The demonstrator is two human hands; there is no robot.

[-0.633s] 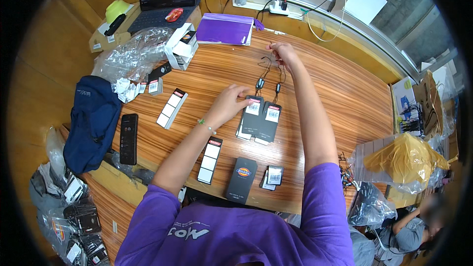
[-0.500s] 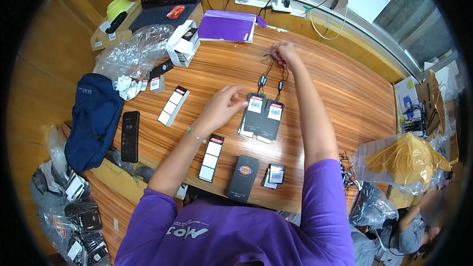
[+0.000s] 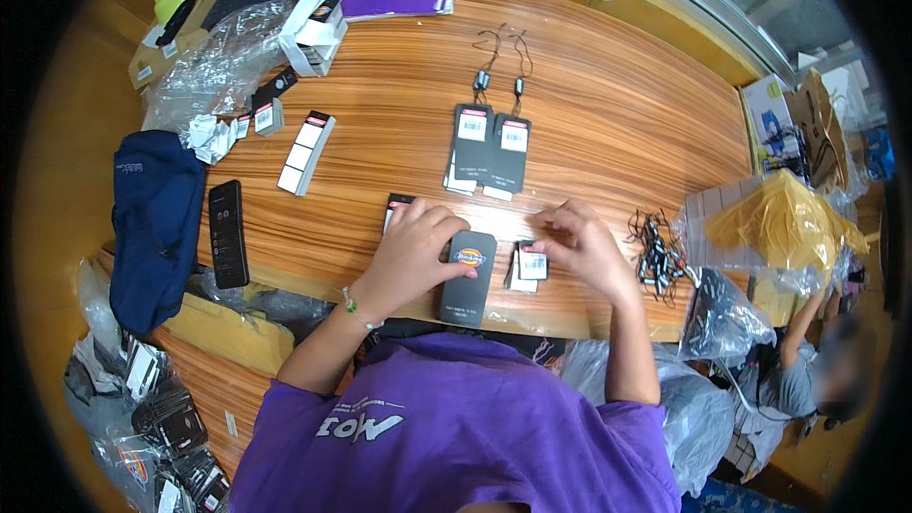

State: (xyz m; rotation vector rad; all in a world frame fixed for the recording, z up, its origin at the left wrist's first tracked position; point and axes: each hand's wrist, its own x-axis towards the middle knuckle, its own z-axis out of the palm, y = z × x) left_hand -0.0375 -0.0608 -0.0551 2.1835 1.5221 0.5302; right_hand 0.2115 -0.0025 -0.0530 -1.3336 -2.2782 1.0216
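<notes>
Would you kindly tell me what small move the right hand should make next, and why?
I would probably pinch the top small card with the right hand: that hand is open right beside it, while the left hand has its thumb on a dark tag that shows no cord, unlike the corded tags beyond.

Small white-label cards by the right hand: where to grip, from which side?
I'd pinch the top card's right edge, coming from the right. The small white-label cards lie flat, the lower ones peeking out leftward; the right hand is on that side, while the larger dark tag crowds the left.
</notes>
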